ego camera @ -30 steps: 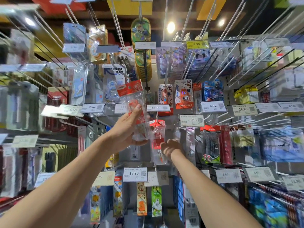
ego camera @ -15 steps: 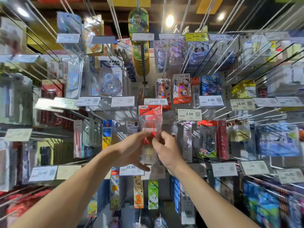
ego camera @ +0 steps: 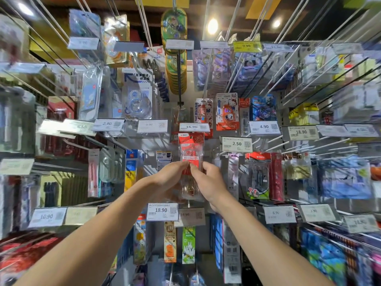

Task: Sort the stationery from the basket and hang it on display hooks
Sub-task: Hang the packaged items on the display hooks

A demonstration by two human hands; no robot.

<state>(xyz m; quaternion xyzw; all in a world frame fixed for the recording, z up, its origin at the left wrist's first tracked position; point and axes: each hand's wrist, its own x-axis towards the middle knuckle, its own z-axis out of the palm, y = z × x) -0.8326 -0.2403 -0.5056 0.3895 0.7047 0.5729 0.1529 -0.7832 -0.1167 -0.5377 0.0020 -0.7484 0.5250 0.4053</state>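
Note:
A clear plastic packet with a red header card (ego camera: 191, 150) hangs upright in the middle of the display wall, just below the 16.90 price tag (ego camera: 193, 127). My left hand (ego camera: 172, 178) grips the packet's lower left side, thumb and fingers curled round it. My right hand (ego camera: 208, 182) pinches the packet from the right at its red label. The two hands meet at the packet's middle. The hook that carries the packet is hidden behind its header. The basket is not in view.
Long metal hooks stick out of the wall all around, each with a price tag at its tip, such as the 2.50 tag (ego camera: 236, 143) and the 18.90 tag (ego camera: 162, 211). Packaged stationery hangs on every side, with bare hooks (ego camera: 329, 149) at the right.
One second ago my left hand held the packet tilted and higher at the left. It came down to the centre, turned upright, and my right hand took hold of it too.

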